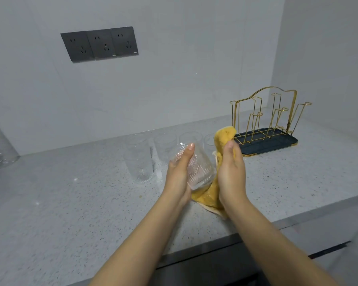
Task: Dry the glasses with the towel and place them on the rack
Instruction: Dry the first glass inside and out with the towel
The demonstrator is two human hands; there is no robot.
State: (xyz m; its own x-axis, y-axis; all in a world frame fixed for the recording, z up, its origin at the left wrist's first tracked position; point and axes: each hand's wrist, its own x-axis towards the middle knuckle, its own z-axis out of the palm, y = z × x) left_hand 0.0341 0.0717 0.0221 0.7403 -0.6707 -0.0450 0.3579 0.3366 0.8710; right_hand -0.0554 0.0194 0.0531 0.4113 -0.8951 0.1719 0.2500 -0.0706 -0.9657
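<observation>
While my left hand point(181, 168) cups the glass point(196, 168), tilted, clear of the counter point(70, 203), my right hand point(230, 168) grips the towel point(223, 137) pressed against the glass's right side. Left fingers wrap the far side, thumb not visible. Right hand is closed on the cloth; the towel's top sticks up above my fingers and its tail hangs down to touch the counter near the front edge.

Step, as I judge it: drying, first glass probably, since the rack point(265, 120) at right rear holds nothing on its gold pegs. Other glasses point(139, 162) stand upright in a row behind and left of my hands, at least four, some partly hidden.

Next move likely calls for: turn the glass in the left hand so the towel covers all of the outside, then push cloth inside. After that, flip the glass mouth-down and slide it over a peg. Rack is well to the right, so a reach across is needed; either hand could carry it. Ribbed wet glass may slip, so keep the hold firm. Wetness can't be told here.
</observation>
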